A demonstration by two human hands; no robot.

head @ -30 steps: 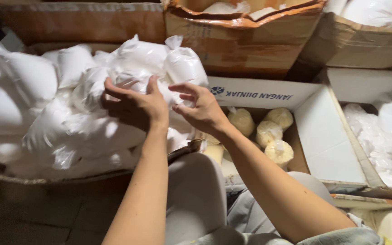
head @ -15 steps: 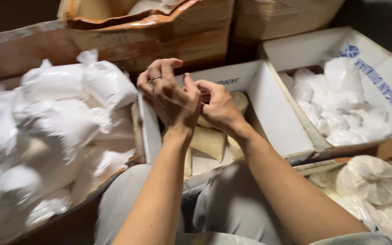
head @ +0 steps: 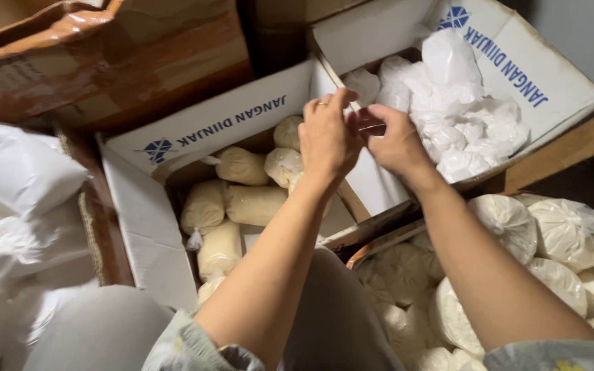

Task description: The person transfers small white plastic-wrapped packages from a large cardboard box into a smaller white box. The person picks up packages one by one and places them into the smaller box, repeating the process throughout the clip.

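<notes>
Nearest the camera, the person's knees in grey cloth sit low in the frame, with both bare forearms reaching up and away. At lower right, a box (head: 379, 244) holds round clear bags of pale powder (head: 510, 220). At far left lies a heap of white bags (head: 15, 178).

Between the knees stands a white cardboard box (head: 139, 227), its flap printed in blue with a small emblem. It is partly filled with cream-coloured bags (head: 252, 204); bare floor shows, so packing looks unfinished.

Above its rim the left hand (head: 326, 141) and right hand (head: 397, 143) meet, fingertips pinched together on something small. What they grip is hidden, perhaps a thin bag neck.

Beyond them, a second white box (head: 551, 75) with blue print is heaped with white bags (head: 455, 117). Farthest back, a brown taped carton (head: 118, 62) stands.
</notes>
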